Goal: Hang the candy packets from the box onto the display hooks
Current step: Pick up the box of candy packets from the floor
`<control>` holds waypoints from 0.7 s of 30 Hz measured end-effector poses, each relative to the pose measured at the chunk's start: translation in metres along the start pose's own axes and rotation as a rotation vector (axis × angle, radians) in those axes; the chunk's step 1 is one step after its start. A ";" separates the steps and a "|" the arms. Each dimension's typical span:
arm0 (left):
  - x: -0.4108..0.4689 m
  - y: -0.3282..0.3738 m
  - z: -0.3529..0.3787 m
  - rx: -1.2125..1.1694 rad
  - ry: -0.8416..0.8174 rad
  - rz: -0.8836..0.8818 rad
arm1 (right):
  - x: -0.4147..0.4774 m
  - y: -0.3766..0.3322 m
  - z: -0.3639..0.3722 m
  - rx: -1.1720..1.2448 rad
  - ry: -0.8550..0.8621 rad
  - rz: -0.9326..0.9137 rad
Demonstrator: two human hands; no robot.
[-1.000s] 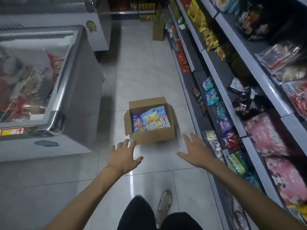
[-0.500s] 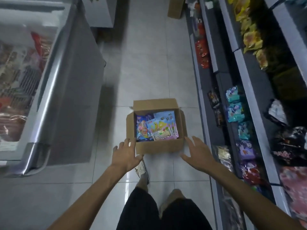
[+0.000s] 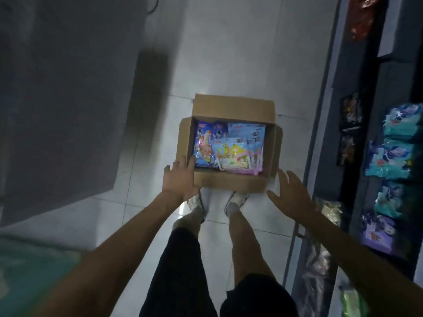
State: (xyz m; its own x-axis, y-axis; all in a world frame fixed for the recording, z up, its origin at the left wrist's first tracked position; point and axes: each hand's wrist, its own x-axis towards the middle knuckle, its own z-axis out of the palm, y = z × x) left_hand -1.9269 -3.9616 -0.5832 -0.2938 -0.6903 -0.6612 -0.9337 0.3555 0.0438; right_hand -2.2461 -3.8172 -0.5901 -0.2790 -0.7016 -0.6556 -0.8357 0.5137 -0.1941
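Both hands are out in front, spread open and holding nothing. Left hand point(image 3: 180, 179) sits right at the near-left corner of the cardboard box point(image 3: 231, 182), fingers fanned out, with a fingertip or two overlapping the rim there. Can't really tell if it's pressing on the cardboard or just above it. Right hand point(image 3: 290, 195) is just beside the near-right corner, palm down with fingers straight, and there's a sliver of floor showing between it and the box wall.

So the box is basically between the two hands and a little beyond them, flaps folded open, sitting on the pale tiled floor point(image 3: 229, 53). The candy packets point(image 3: 235, 154) are all lying flat inside it, a blue stack on the left hand's side and a yellow and pink one more towards the right hand.

Below the hands, a pair of light shoes point(image 3: 237, 201) stands right up against the box front. Past the right hand is the dark shelf rack point(image 3: 320, 133) with teal and purple hanging packets point(image 3: 398, 154), kinda blurry. Out past the left hand is a big grey cabinet point(image 3: 64, 99).
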 end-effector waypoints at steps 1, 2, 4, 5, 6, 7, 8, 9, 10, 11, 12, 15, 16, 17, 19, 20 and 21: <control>0.025 0.004 0.020 0.000 -0.032 -0.016 | 0.030 0.012 0.021 -0.009 -0.019 0.000; 0.030 0.003 0.017 0.006 -0.017 0.011 | 0.032 0.013 0.024 -0.005 -0.024 0.015; 0.079 0.004 0.059 -0.004 -0.077 -0.038 | 0.082 0.031 0.063 -0.026 -0.074 0.058; 0.083 -0.001 0.057 -0.008 -0.061 -0.038 | 0.083 0.027 0.059 0.003 -0.071 0.087; 0.108 -0.002 0.078 -0.011 -0.088 -0.066 | 0.105 0.031 0.074 0.038 -0.102 0.120; 0.132 -0.004 0.099 -0.023 -0.102 -0.105 | 0.128 0.035 0.088 0.090 -0.100 0.127; 0.135 -0.009 0.096 -0.043 -0.081 -0.119 | 0.133 0.030 0.083 0.165 -0.084 0.142; 0.159 -0.009 0.116 -0.074 -0.091 -0.143 | 0.156 0.035 0.098 0.216 -0.080 0.179; 0.182 -0.010 0.138 -0.107 -0.079 -0.176 | 0.180 0.042 0.117 0.260 -0.069 0.226; 0.187 -0.015 0.132 -0.143 -0.039 -0.205 | 0.190 0.035 0.113 0.298 -0.066 0.262; 0.206 -0.015 0.147 -0.187 -0.041 -0.232 | 0.208 0.041 0.130 0.299 -0.060 0.318; 0.241 -0.015 0.171 -0.264 -0.002 -0.301 | 0.246 0.047 0.165 0.295 0.057 0.394; 0.255 -0.013 0.181 -0.273 0.001 -0.310 | 0.260 0.049 0.175 0.313 0.095 0.436; 0.257 -0.013 0.179 -0.272 0.015 -0.321 | 0.265 0.043 0.170 0.345 0.120 0.464; 0.277 -0.011 0.194 -0.264 0.040 -0.321 | 0.289 0.051 0.184 0.381 0.160 0.512; 0.275 -0.013 0.191 -0.269 0.057 -0.326 | 0.292 0.054 0.184 0.383 0.180 0.494; 0.282 -0.015 0.196 -0.271 0.088 -0.318 | 0.301 0.062 0.191 0.376 0.199 0.485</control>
State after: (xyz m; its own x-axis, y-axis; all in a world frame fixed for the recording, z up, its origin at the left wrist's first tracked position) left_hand -1.9558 -4.0380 -0.9176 0.0126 -0.7940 -0.6078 -0.9972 -0.0546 0.0507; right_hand -2.2911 -3.9023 -0.9392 -0.6965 -0.4056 -0.5920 -0.3794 0.9083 -0.1759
